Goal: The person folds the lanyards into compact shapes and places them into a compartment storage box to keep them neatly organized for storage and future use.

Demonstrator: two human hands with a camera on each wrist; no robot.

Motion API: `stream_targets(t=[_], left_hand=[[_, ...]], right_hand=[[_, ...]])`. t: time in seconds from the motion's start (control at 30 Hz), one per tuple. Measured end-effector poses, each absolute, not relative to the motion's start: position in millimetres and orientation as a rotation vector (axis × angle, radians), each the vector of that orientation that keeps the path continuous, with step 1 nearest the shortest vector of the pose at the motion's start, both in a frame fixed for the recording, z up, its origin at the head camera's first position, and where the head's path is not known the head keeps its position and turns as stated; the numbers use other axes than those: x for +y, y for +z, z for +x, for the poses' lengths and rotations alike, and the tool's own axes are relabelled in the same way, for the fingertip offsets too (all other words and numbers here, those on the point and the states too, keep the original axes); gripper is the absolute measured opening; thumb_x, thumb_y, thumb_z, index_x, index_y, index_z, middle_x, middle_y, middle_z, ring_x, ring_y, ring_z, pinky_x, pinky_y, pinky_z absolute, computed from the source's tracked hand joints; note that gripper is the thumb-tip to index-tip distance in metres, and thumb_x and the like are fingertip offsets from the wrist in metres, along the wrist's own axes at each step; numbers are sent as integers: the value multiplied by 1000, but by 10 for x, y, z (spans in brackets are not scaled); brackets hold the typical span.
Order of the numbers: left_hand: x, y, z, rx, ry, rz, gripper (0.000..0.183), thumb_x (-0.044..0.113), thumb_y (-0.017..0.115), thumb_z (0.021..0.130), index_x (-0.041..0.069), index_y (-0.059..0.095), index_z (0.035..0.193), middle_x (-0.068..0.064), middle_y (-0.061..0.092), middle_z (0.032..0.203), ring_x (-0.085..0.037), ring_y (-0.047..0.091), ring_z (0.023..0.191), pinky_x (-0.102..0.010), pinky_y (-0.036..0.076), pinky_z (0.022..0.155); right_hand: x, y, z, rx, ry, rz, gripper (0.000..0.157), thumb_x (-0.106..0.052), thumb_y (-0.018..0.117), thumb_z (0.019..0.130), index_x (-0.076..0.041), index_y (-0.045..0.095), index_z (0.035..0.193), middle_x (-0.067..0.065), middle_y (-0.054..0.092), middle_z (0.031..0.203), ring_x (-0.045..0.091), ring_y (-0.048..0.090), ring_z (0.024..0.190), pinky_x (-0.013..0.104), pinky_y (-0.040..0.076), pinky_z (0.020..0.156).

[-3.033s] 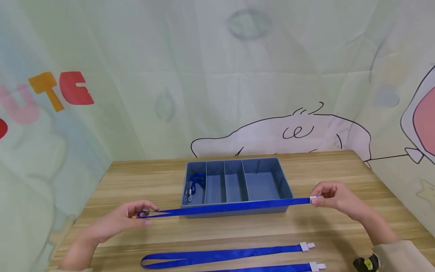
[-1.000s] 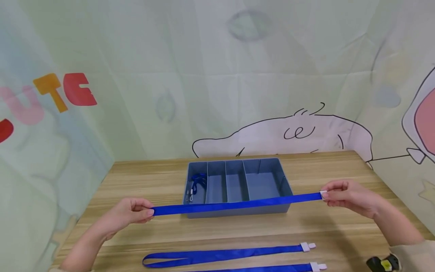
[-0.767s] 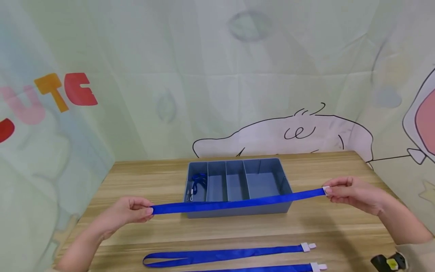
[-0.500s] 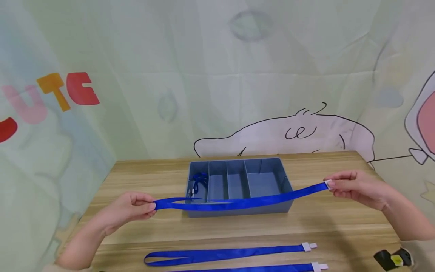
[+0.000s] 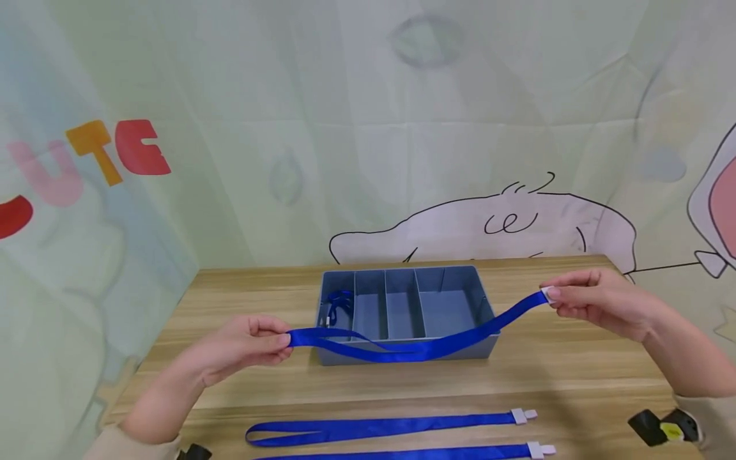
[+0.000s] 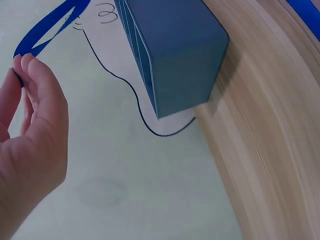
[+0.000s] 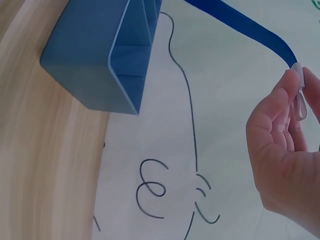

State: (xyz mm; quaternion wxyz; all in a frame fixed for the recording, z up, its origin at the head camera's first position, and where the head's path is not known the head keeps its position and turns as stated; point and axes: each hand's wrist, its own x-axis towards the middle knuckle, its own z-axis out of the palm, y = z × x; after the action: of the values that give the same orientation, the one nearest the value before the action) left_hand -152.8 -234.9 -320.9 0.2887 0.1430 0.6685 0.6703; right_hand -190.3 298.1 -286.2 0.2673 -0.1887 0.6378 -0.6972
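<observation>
A pale green backdrop (image 5: 368, 160) is rising behind the tray (image 5: 451, 303), bearing a black-outlined drawing. The wooden table (image 5: 356, 390) is supporting the tray; its far edge is running just behind the tray, while its side edges are lying well out to the tray's left and right, with wood showing between and also in front. The grey-blue tray is enclosing four compartments in a thin rim, the rightmost being widest. Lettering (image 5: 94, 150) on the backdrop, to the tray's upper left, is reading U, T, E after a cut-off red shape.

The held strap (image 5: 425, 350), blue, flat and shiny, is sagging across the tray's front edge in the head view, its two bands parting toward the left. In front of the tray, a farther strap (image 5: 379, 427) and a nearer strap (image 5: 414, 453) are lying lengthwise, the nearer being partly out of frame. Left of the tray's front, the left hand (image 5: 244, 348) is pinching the held strap's looped end; right of the tray, the right hand (image 5: 609, 303) is pinching its white clip (image 7: 299, 80). A coiled strap (image 5: 340, 305) is resting inside the tray's leftmost compartment.
</observation>
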Motion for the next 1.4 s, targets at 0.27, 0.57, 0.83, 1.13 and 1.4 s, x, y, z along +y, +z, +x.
stream_targets(t=[0.27,0.57,0.83,1.13,1.4], left_hand=[[-2093,-3155,-1550,1781,1852,329,9,11,61,91,8,68,97,-1,70,89,-11,66,85,-25,53,80],[-1781,-3121,-1512,1723,1945,306,10,7,59,91,10,69,91,-1,69,82,-9,66,77,-20,54,71],[-1506,-3113,-1465,1703,1996,250,9,7,60,90,7,69,88,-2,69,78,-9,66,73,-19,54,68],[-1294,-3140,-1442,1702,1995,154,9,9,61,90,4,68,92,-3,69,80,-11,66,74,-21,55,71],[-1093,-3117,-1456,1673,1992,174,16,7,59,91,-5,66,100,-4,69,80,-11,66,74,-22,55,72]], right_hand=[[2842,-2757,-1855,1771,-1901,-478,30,5,46,94,-8,73,100,6,71,88,15,67,78,27,55,74],[2648,-2684,-1800,1866,-1848,-500,26,4,51,93,-10,73,99,5,70,89,15,67,76,27,55,74],[2423,-2657,-1793,1943,-1758,-485,22,0,56,91,-14,74,96,4,70,86,15,66,75,27,55,73],[2051,-2645,-1757,1998,-1701,-463,11,-7,65,87,-11,72,93,6,70,85,16,66,75,30,55,75],[1777,-2672,-1738,1983,-1699,-494,6,-11,69,84,-8,69,89,5,69,82,18,65,74,32,56,73]])
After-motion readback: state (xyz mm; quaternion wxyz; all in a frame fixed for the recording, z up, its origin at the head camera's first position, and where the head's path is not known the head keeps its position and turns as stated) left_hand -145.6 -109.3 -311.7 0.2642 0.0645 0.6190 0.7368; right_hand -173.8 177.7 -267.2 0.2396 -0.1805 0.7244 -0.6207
